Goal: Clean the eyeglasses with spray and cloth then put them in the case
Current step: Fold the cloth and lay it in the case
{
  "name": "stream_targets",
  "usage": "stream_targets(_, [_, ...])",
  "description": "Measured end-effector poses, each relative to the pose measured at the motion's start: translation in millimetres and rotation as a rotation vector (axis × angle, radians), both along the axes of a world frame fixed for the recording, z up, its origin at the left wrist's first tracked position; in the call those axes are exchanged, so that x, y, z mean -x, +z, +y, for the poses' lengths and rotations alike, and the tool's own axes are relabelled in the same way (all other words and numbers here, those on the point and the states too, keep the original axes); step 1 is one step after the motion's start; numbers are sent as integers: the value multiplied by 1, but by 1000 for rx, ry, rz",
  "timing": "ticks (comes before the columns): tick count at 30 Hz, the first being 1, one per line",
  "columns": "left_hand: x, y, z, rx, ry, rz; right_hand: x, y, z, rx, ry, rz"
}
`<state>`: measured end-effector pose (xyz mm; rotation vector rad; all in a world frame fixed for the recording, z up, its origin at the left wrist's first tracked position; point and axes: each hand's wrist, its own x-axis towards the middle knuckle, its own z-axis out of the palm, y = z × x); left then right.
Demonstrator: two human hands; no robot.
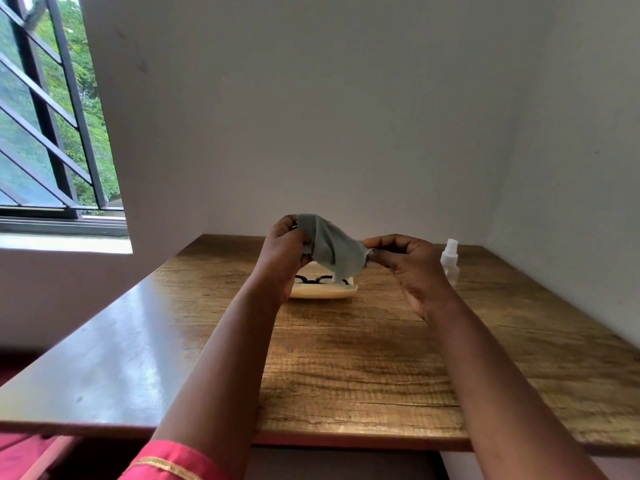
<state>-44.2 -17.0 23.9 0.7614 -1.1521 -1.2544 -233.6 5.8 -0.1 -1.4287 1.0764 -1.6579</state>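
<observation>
The cloth [330, 249] is being pinched by the left hand [284, 251] and right hand [408, 263]; its drooping corner is risking snagging the eyeglasses [320, 280] in the open case [323, 292] below.

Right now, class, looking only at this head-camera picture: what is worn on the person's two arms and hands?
Both forearms are bare to the wrists. The left hand and right hand wear no gloves, and no rings, watch or bracelets show. At the bottom edge, a pink-red fabric sleeve with a thin gold embroidered band covers the left upper arm; no right sleeve is in view.
</observation>
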Motion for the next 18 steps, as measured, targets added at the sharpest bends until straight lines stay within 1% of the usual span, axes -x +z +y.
stream_targets(3, [0, 0, -1, -9, 6, -3, 0, 0, 0, 9, -37, 26])
stream_targets(7, [0, 0, 0, -20, 8, -5, 0, 2, 2, 4, -51, -1])
stream_targets(9, [0, 0, 1, -17, 6, -9, -1, 3, 1, -4, -54, -38])
stream_targets(11, [1, 1, 2, -14, 15, -19, -1, 4, 0, -20, -53, -116])
stream_targets(15, [1, 2, 5, -20, 12, -48, 0, 5, -4, -32, -161, -147])
stream_targets(18, [0, 2, 5, -24, -7, -48, 1, 6, -1, -40, -196, -143])
